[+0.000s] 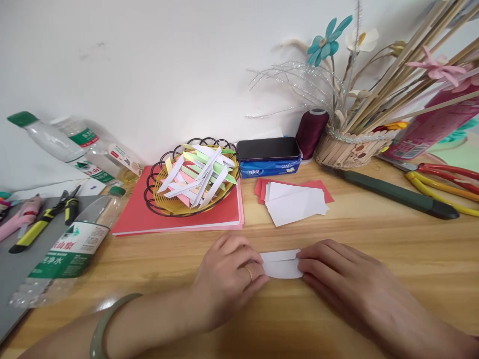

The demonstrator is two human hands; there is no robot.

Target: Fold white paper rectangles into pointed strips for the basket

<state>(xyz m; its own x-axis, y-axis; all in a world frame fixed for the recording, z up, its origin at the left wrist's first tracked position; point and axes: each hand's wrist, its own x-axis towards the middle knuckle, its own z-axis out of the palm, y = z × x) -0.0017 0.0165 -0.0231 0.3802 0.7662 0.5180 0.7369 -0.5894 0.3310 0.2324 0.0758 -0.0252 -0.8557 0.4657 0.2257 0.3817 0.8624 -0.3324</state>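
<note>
Between my two hands is a small white paper strip point(282, 269), with a fold running along its upper edge. My left hand point(232, 269), wearing a ring, pinches the strip's left end. At the other end, the fingers of my right hand point(344, 276) are closed on the paper. The fingertips cover both ends of the strip. Just beyond it lies a loose pile of white paper pieces point(295, 202) over red paper pieces point(327, 192). A yellow wire basket point(160, 199) with a black looped rim holds many folded paper strips point(204, 172) in white, green, pink and yellow.
The basket stands on red paper sheets point(130, 209). Behind the pile, a phone point(267, 148) rests on a blue packet point(269, 167), beside a dark thread spool point(312, 132). Plastic bottles point(71, 249) and cutters are left; a flower pot point(348, 147), dark-handled tool point(396, 192) and pliers point(449, 172) are right.
</note>
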